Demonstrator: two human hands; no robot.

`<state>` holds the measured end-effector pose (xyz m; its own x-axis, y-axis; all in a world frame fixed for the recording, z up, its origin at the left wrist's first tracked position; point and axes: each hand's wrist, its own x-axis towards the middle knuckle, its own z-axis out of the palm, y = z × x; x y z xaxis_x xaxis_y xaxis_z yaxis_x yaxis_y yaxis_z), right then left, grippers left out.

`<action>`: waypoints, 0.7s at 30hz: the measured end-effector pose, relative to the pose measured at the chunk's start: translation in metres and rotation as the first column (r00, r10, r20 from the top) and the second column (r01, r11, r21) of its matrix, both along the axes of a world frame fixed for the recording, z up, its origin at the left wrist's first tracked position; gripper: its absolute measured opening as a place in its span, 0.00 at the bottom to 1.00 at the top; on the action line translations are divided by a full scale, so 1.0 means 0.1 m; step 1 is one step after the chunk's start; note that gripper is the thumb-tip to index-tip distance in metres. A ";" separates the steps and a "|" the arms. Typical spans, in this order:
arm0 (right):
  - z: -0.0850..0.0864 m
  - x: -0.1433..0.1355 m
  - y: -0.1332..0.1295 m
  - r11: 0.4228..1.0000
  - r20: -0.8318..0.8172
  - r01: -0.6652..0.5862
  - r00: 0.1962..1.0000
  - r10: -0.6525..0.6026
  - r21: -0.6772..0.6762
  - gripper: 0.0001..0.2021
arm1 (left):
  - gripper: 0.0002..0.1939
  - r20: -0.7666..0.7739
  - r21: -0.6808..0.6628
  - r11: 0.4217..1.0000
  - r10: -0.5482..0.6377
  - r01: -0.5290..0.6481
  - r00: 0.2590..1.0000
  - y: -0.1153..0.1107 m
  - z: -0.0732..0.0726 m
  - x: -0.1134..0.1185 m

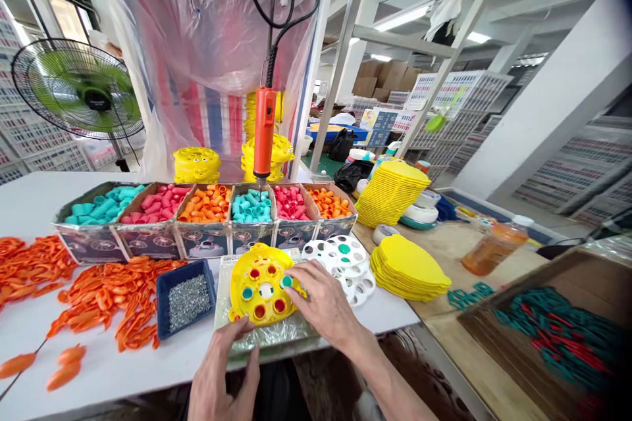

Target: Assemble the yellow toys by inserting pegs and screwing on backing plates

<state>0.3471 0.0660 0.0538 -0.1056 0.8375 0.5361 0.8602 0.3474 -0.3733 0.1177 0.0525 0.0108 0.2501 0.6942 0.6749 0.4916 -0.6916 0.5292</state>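
The right hand (323, 302) pinches a teal cup (286, 281) at the yellow shell (263, 279) — the left hand (217, 365), fingers loosely parted, touches its near edge.

So the yellow plastic shell (261, 281) is lying flat, roundish with a raised rim, near edge right by the left hand (224, 365). One teal cup (286, 281) sits in the right hand's (323, 302) pinch (red-orange cups (271, 270) and a second teal cup (247, 293) are seated left of that grip)
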 end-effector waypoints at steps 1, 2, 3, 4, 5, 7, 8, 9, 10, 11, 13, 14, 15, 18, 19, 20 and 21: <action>0.00 0.00 0.00 1.000 -0.022 0.008 1.000 -0.008 0.005 0.09 | 0.13 -0.003 0.005 1.000 0.001 -0.001 1.000 0.00 0.00 0.00; 0.00 0.00 0.01 1.000 -0.048 0.018 0.999 -0.018 0.006 0.08 | 0.13 -0.006 0.010 1.000 0.000 0.000 1.000 0.00 0.01 0.00; 0.00 0.00 0.02 1.000 -0.077 0.029 0.997 -0.029 0.004 0.07 | 0.14 -0.010 0.015 1.000 -0.002 0.002 1.000 -0.01 0.01 0.00; 0.00 0.00 0.02 0.999 -0.106 0.041 0.993 -0.041 0.000 0.06 | 0.14 -0.014 0.018 1.000 -0.002 0.003 1.000 -0.01 0.01 0.00; 0.00 0.01 0.03 0.999 -0.132 0.048 0.990 -0.048 -0.003 0.06 | 0.14 -0.018 0.018 1.000 -0.004 0.004 1.000 -0.01 0.01 0.00; -0.01 0.01 0.05 0.999 -0.157 0.037 0.987 -0.036 0.002 0.07 | 0.14 -0.017 0.014 1.000 -0.003 0.003 1.000 -0.01 -0.01 0.00; -0.03 0.02 0.06 1.000 -0.157 0.022 0.987 -0.020 0.014 0.08 | 0.14 -0.014 0.010 1.000 -0.001 0.001 1.000 -0.01 -0.02 0.00; -0.04 0.02 0.07 0.999 -0.148 0.007 0.989 -0.002 0.033 0.08 | 0.14 -0.010 0.010 1.000 0.001 -0.001 1.000 -0.01 -0.03 -0.01; -0.06 0.01 0.08 0.999 -0.133 -0.002 0.991 0.010 0.054 0.07 | 0.14 -0.008 0.013 1.000 0.002 -0.002 1.000 -0.01 -0.04 -0.01; -0.08 0.01 0.09 0.997 -0.112 0.003 0.994 0.005 0.074 0.07 | 0.14 -0.006 0.017 1.000 0.001 -0.001 1.000 -0.01 -0.05 -0.02; -0.12 -0.01 0.11 0.993 -0.071 0.062 0.996 -0.054 0.106 0.09 | 0.14 -0.004 0.022 1.000 -0.002 0.002 1.000 -0.01 -0.06 -0.03; -0.14 -0.03 0.12 0.988 -0.047 0.103 0.994 -0.098 0.115 0.10 | 0.15 -0.004 0.021 1.000 -0.003 0.003 1.000 -0.01 -0.06 -0.03; -0.14 -0.05 0.12 0.983 -0.022 0.141 0.990 -0.139 0.121 0.13 | 0.15 -0.004 0.017 1.000 -0.004 0.004 1.000 0.00 -0.06 -0.03; -0.12 -0.08 0.12 0.973 0.041 0.197 0.978 -0.203 0.118 0.16 | 0.15 -0.007 0.002 1.000 -0.006 0.006 1.000 0.00 -0.04 -0.04; -0.10 -0.07 0.11 0.975 0.049 0.193 0.979 -0.199 0.108 0.15 | 0.15 -0.007 -0.002 1.000 -0.008 0.008 1.000 0.01 -0.04 -0.04; -0.07 -0.06 0.10 0.979 0.046 0.179 0.982 -0.184 0.092 0.14 | 0.15 -0.004 -0.006 1.000 -0.009 0.009 1.000 0.00 -0.03 -0.05; -0.05 -0.04 0.09 0.985 0.033 0.159 0.986 -0.162 0.072 0.12 | 0.15 0.001 -0.011 1.000 -0.009 0.009 1.000 0.00 -0.03 -0.06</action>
<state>0.3428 0.0748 0.0489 0.0055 0.8067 0.5910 0.9200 0.2275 -0.3192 0.1120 0.0525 0.0076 0.2558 0.6991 0.6677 0.4848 -0.6903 0.5371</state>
